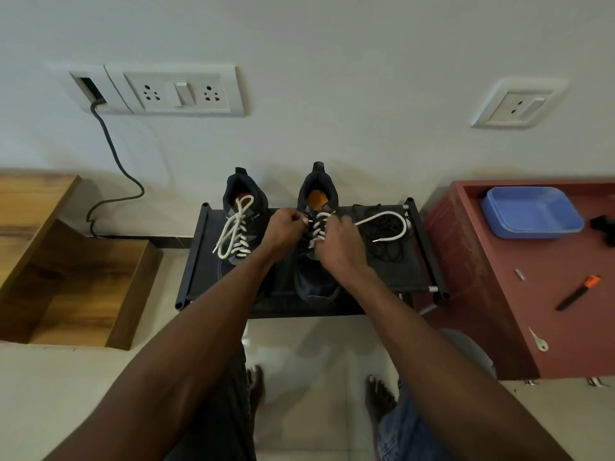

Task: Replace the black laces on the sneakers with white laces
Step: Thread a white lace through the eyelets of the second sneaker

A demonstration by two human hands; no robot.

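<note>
Two dark sneakers stand on a low black rack, heels toward the wall. The left sneaker carries a white lace threaded through its eyelets, with loose ends lying over it. The right sneaker has a white lace crossing its upper eyelets. My left hand pinches one end of that lace near the tongue. My right hand grips the lace's other side, and its free end loops away to the right. A heap of black laces lies on the rack beside the right sneaker.
A red cabinet top on the right holds a blue tray, an orange-tipped cutter and a key. A wooden shelf unit stands at left. A cable hangs from wall sockets. My bare feet rest on the tiled floor.
</note>
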